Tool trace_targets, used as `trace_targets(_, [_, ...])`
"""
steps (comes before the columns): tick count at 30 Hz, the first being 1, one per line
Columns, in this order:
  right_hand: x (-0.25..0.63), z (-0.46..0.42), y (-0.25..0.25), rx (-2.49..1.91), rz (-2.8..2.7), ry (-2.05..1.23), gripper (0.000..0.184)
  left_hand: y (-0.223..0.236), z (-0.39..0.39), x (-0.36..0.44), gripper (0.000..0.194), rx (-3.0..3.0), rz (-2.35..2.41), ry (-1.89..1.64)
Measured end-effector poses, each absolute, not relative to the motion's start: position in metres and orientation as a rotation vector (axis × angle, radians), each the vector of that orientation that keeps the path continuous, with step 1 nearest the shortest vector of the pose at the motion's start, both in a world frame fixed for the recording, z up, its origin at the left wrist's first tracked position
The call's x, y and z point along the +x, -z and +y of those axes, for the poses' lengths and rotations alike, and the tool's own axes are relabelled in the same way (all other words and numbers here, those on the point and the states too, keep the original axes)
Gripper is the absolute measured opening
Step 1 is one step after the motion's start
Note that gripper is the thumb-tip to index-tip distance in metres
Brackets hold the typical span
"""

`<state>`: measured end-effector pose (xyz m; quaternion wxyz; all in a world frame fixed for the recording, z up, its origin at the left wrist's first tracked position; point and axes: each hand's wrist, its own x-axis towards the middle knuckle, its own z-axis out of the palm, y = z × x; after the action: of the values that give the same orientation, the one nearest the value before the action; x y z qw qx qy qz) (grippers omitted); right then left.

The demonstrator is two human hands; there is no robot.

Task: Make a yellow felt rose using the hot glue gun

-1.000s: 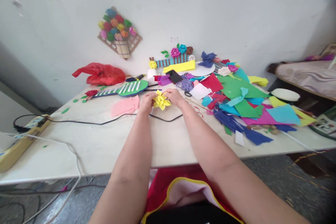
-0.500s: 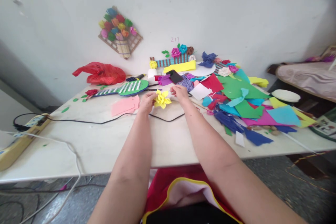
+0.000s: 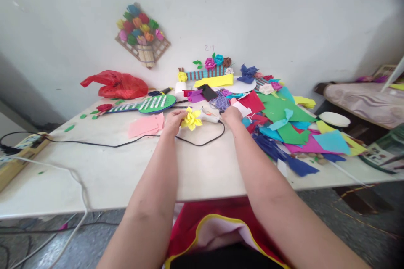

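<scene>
My left hand (image 3: pixel 174 122) is closed on the edge of a yellow paper flower (image 3: pixel 192 119), held above the white table. Just right of the flower lies a white glue gun (image 3: pixel 210 118) with a black cord (image 3: pixel 202 145) looping from its rear end. My right hand (image 3: pixel 232 116) is beyond that end, beside purple yarn (image 3: pixel 220 101) and a white paper piece (image 3: pixel 242 108). Its fingers curl away from me and are mostly hidden, so any hold is unclear. Pink paper sheets (image 3: pixel 145 125) lie left of my left hand.
Coloured paper scraps (image 3: pixel 284 107) cover the table's right side. A green and blue paper guitar (image 3: pixel 158 104), scissors (image 3: pixel 160 91), a red plastic bag (image 3: pixel 121 85) and a black phone (image 3: pixel 207 92) lie farther back. A power strip (image 3: pixel 25 155) sits at the left edge.
My right hand has moved right, away from the flower, uncovering the glue gun. My left hand keeps hold of the flower. The view has shifted slightly.
</scene>
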<state>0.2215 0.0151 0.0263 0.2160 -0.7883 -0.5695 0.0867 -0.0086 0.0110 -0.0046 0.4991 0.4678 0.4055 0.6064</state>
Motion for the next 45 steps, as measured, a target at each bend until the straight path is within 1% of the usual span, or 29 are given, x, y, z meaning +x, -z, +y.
trace_targets(4, [0.226, 0.014, -0.021, -2.237, -1.704, -0.223, 0.042, 0.005, 0.010, -0.009, 0.029, 1.139, 0.980, -1.456])
trace_targets(10, [0.221, 0.014, -0.020, -2.204, -1.823, -0.209, 0.040, 0.007, 0.012, -0.010, 0.029, 1.139, 1.008, -1.480])
trace_targets(20, [0.218, 0.013, -0.019, -2.147, -1.858, -0.235, 0.041, 0.004, 0.012, -0.012, 0.037, 1.137, 1.022, -1.549])
trace_targets(24, [0.219, 0.013, -0.023, -2.150, -1.809, -0.220, 0.037, 0.003, 0.010, -0.012, 0.040, 1.125, 1.000, -1.566])
trace_targets(27, [0.220, 0.012, -0.028, -2.057, -1.806, -0.215, 0.034, 0.002, 0.009, -0.011, 0.039, 1.100, 0.984, -1.597])
trace_targets(30, [0.220, 0.010, -0.032, -1.923, -2.000, -0.338, 0.041, 0.003, 0.011, -0.012, 0.039, 1.056, 0.998, -1.636])
trace_targets(32, [0.218, 0.008, -0.031, -1.904, -2.120, -0.397, 0.043, 0.004, 0.013, -0.013, 0.038, 1.041, 1.004, -1.663])
trace_targets(34, [0.215, 0.007, -0.029, -1.934, -2.165, -0.370, 0.040, 0.005, 0.015, -0.015, 0.037, 1.045, 1.015, -1.689])
trace_targets(39, [0.204, 0.015, -0.024, -1.942, -2.152, -0.183, 0.037, 0.006, 0.017, -0.017, 0.031, 1.002, 1.006, -1.765])
trace_targets(45, [0.196, 0.033, -0.024, -1.940, -2.153, -0.248, 0.036, 0.004, 0.015, -0.015, 0.028, 0.950, 1.008, -1.864])
